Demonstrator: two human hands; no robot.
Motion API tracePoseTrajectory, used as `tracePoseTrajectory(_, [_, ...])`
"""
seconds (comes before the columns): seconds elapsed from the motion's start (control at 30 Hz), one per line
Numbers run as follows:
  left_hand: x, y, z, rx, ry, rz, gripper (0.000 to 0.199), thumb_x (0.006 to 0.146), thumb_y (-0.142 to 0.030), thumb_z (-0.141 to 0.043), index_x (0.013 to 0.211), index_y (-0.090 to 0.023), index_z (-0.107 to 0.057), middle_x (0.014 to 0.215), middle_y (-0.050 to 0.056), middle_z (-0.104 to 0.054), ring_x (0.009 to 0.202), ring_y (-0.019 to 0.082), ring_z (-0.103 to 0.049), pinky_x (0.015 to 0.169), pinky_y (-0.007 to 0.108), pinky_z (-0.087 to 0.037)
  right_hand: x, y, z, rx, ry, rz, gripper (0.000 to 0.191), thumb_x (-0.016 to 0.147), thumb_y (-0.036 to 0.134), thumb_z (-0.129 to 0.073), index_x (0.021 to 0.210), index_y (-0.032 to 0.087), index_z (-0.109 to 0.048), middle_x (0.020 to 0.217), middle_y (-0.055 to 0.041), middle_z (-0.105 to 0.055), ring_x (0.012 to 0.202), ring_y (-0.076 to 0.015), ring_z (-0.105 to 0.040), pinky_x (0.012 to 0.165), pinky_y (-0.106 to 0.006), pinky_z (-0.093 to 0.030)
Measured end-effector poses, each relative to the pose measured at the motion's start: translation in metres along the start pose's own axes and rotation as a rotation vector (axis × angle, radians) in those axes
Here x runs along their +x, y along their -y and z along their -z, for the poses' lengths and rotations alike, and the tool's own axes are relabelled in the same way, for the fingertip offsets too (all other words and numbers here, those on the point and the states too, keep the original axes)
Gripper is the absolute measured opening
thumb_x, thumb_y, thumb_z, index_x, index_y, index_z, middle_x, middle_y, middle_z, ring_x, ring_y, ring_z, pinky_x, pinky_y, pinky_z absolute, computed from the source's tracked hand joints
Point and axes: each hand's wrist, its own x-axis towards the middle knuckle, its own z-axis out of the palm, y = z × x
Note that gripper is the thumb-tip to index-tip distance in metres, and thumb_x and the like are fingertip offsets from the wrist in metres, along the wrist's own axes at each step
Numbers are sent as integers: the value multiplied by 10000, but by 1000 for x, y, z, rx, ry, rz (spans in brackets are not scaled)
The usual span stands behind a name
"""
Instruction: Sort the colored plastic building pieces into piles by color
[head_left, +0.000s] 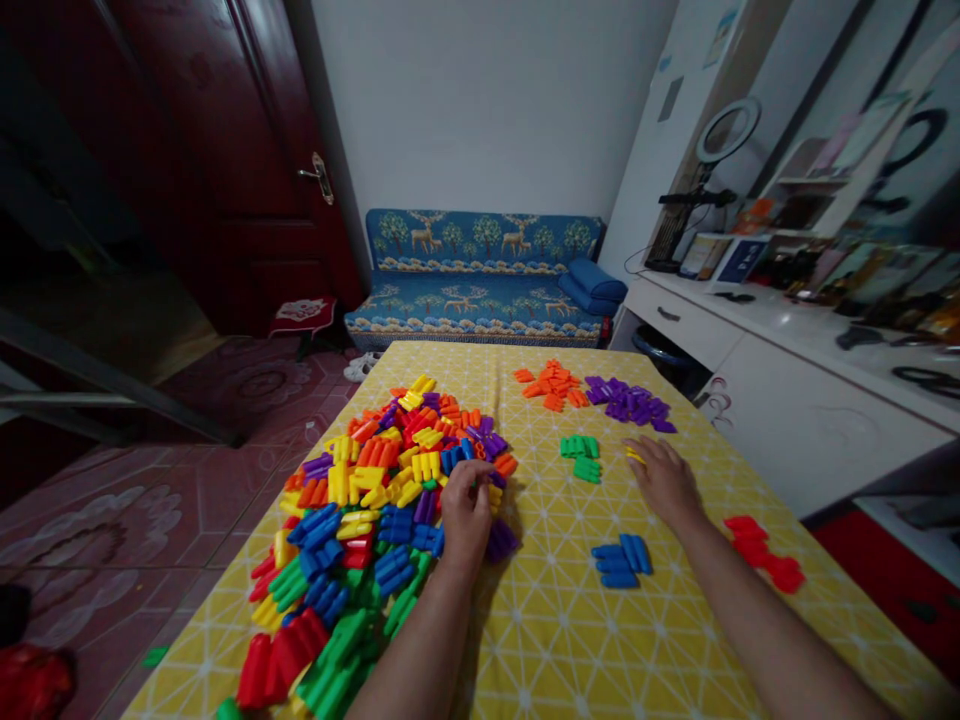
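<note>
And there, tiny at the tips of the right hand (666,482): a yellow piece (634,455), fingers bent and loosely apart, no telling whether pinched or merely touched! Just to its left, green pieces (581,458); farther back, purple pieces (630,402) next to orange pieces (553,383); nearer, a cluster of blue pieces (622,562); out to the right, red pieces (763,553). Over now to the left hand (466,505), fingers curled at the right edge of a big mixed pile (375,470), grip partly hidden, no telling about any piece inside! Under it all, a yellow patterned tablecloth (540,640); beyond, a blue sofa (480,270) against the wall, a dark red door (217,130) to the left, a white dresser (817,400) to the right
</note>
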Motion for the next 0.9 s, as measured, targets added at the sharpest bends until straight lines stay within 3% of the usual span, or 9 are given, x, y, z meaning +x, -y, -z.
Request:
tracePoseTrajectory(0.1, [0,0,0,0,10,-5,275,785,-28,-464,867,-184,-675,875,38,-671,865,170,-635,780,289,-498,1,-4,0,-65,-58,-187,394,947,333,-386,1237,217,-625,1239,-137,-616,1228,-342,-454,959,-556,-384])
tracePoseTrajectory(0.2, [1,0,0,0,11,-1,269,791,-33,-468,865,-186,-676,881,38,-672,865,169,-633,775,287,-497,1,0,2,-114,-174,-285,384,922,353,-426,1174,175,-653,1290,-189,-570,1278,-402,-399,982,-660,-314])
tracePoseTrajectory(0.27, [1,0,0,-4,9,8,270,794,-33,-466,865,-185,-677,885,37,-671,863,166,-633,774,284,-497,2,6,3,-40,-253,-224,395,908,362,-446,1185,155,-636,1338,-201,-534,1309,-389,-381,1016,-649,-306])
tracePoseTrajectory(0.37, [1,-2,0,-11,4,19,273,796,-32,-460,862,-185,-677,883,36,-671,860,162,-636,776,279,-498,6,24,6,248,-306,-40,383,889,372,-467,1149,154,-643,1280,-187,-575,1253,-319,-469,1030,-536,-387])
tracePoseTrajectory(0.47, [0,-4,1,-6,-14,20,275,793,-31,-459,867,-184,-675,865,32,-672,848,161,-638,766,275,-497,6,61,18,531,-266,66,318,872,368,-493,1050,179,-678,1166,-153,-638,1135,-271,-565,998,-466,-452])
tracePoseTrajectory(0.6, [0,-6,1,20,-51,41,260,817,-57,-462,882,-184,-680,855,31,-679,830,164,-640,758,281,-497,-7,133,42,691,-100,183,261,853,288,-537,1057,222,-686,1231,-104,-631,1180,-249,-555,1037,-460,-435])
tracePoseTrajectory(0.73, [1,-8,3,31,-101,33,273,817,-57,-462,920,-190,-676,905,42,-681,893,182,-637,813,318,-504,-16,196,50,740,76,251,466,794,96,-499,1230,209,-618,1311,-90,-593,1242,-214,-527,1080,-419,-417])
tracePoseTrajectory(0.83, [3,-9,4,73,-178,-9,272,828,-69,-473,959,-198,-674,999,61,-665,1000,209,-614,910,384,-484,-13,222,47,687,105,235,667,722,-2,-487,1352,215,-530,1378,-88,-543,1306,-211,-472,1114,-411,-383])
tracePoseTrajectory(0.9, [3,-8,5,107,-207,-15,276,838,-76,-483,1001,-201,-667,1076,77,-644,1065,224,-590,958,419,-461,-10,230,48,629,135,226,696,714,-22,-499,1366,222,-522,1380,-94,-541,1299,-226,-479,1099,-407,-392])
